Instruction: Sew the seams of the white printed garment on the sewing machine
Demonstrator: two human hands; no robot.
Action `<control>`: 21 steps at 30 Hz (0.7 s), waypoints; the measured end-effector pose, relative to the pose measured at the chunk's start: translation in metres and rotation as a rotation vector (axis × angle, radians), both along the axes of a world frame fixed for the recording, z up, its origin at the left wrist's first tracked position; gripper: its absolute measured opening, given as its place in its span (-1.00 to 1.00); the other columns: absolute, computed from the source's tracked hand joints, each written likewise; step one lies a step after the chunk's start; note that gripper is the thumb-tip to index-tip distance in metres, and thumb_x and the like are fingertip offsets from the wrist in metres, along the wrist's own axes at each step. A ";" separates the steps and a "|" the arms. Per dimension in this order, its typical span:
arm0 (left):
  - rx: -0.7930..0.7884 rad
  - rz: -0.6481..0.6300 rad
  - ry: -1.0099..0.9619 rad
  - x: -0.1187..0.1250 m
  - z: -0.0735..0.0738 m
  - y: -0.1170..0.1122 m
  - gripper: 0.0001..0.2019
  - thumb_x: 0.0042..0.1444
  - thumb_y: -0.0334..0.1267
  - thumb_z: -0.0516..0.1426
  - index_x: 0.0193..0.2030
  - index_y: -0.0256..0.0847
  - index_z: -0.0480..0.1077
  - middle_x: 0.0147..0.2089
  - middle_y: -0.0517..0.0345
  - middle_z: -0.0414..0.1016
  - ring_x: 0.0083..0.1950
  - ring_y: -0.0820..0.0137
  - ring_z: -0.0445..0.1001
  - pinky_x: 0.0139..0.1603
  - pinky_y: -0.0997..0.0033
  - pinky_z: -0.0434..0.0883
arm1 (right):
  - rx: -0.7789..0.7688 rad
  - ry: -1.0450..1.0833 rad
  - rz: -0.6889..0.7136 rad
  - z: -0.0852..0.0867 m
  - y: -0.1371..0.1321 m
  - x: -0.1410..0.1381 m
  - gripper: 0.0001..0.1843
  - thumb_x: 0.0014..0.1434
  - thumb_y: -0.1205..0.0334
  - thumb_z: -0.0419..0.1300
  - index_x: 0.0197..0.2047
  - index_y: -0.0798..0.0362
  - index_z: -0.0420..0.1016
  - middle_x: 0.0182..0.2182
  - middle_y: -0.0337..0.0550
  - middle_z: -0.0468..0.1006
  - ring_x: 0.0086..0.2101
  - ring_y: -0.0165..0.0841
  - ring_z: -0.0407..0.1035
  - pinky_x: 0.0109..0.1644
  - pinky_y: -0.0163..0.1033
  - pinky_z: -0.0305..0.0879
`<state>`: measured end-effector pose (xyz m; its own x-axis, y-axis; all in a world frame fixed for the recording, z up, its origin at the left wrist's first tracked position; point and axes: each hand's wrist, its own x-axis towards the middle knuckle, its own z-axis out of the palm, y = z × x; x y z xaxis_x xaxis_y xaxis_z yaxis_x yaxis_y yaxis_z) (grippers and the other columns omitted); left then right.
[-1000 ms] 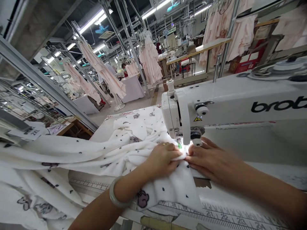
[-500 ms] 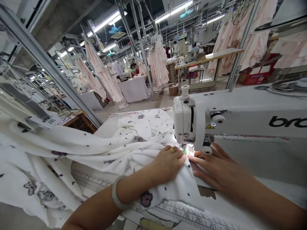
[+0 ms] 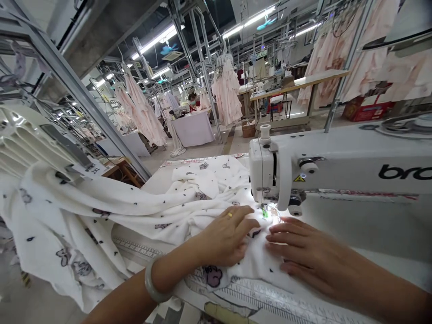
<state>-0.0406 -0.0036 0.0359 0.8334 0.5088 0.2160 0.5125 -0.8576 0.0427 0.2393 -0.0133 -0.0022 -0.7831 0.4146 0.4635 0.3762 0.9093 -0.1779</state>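
White fleecy fabric (image 3: 189,202) with dark printed figures spreads over the machine bed and runs beneath the sewing machine head (image 3: 265,173). My left hand (image 3: 222,236), wearing a ring and a pale bangle, rests on this cloth left of the lit needle area, its bent fingers apart. To the right, my right hand (image 3: 303,249) lies over the cloth with fingers stretched out and slightly spread. Its fingertips are just in front of the green-marked presser foot (image 3: 265,212). Between the hands, a stretch of cloth shows. The needle tip is too small to make out.
A ruler strip (image 3: 259,297) runs along the front table edge. More fabric hangs off the left side beside a 2XL tag (image 3: 94,170). A metal post (image 3: 84,99) slants at left. Pink garments (image 3: 227,92) hang behind, and a person sits at a distant table.
My left hand has drawn slightly back from the needle, its fingers spreading. My right hand has come off the bed beside the foot and onto the cloth. The view has shifted slightly.
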 end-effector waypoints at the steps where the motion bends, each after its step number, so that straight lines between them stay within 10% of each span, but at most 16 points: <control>1: 0.048 0.037 -0.010 -0.006 -0.003 -0.002 -0.58 0.22 -0.38 0.13 0.22 -0.26 0.28 0.30 -0.21 0.36 0.36 0.05 0.34 0.34 0.02 0.36 | 0.004 -0.013 0.022 0.001 -0.003 -0.002 -0.57 0.43 0.12 0.22 0.31 -0.07 0.45 0.14 -0.14 0.63 0.19 -0.18 0.46 0.38 0.03 0.29; 8: 0.086 0.217 0.007 -0.016 -0.017 0.005 -0.85 0.35 -0.36 0.12 -0.02 -0.22 0.50 -0.03 0.00 0.56 0.00 0.17 0.52 0.12 0.10 0.48 | -0.111 -0.096 0.100 0.009 -0.013 -0.008 -0.62 0.48 0.09 0.14 0.26 -0.01 0.53 0.22 -0.01 0.56 0.23 -0.17 0.44 0.39 -0.04 0.35; 14: 0.112 0.324 -0.156 -0.005 0.011 0.012 -0.79 0.34 -0.48 0.02 -0.20 -0.23 0.47 -0.03 -0.03 0.58 -0.03 0.20 0.51 0.01 0.17 0.49 | -0.208 -0.079 0.103 0.015 -0.015 -0.009 -0.63 0.48 0.08 0.13 0.22 -0.01 0.56 0.18 0.00 0.60 0.24 -0.13 0.43 0.39 0.03 0.34; 21: 0.006 0.088 -0.042 0.015 0.013 -0.025 -0.86 0.42 -0.33 -0.02 -0.18 -0.20 0.32 -0.30 0.09 0.48 -0.27 0.28 0.43 -0.07 0.24 0.48 | -0.269 0.023 0.144 0.016 -0.019 -0.012 -0.71 0.48 0.19 0.06 0.04 0.01 0.60 -0.15 -0.06 0.68 0.00 -0.18 0.56 0.20 -0.03 0.42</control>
